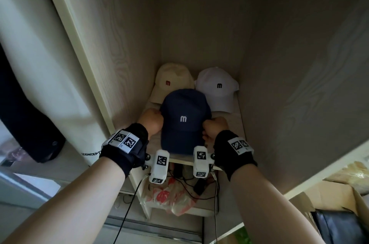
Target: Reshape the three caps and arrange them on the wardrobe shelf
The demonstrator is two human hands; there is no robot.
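Observation:
A navy cap [184,118] with a white "m" sits at the front of the wardrobe shelf [233,124], brim toward me. My left hand [151,123] grips its left side and my right hand [214,128] grips its right side, fingers closed on the fabric. Behind it, a cream cap [173,80] with a red "m" rests at the back left. A white cap [218,86] with a black "m" rests at the back right. Both rear caps stand domed, brims forward.
The wardrobe's side walls close in the shelf left and right. A dark garment [26,116] hangs to the left outside. Below the shelf lie a plastic bag [169,196] and cables. A cardboard box [339,203] stands at the lower right.

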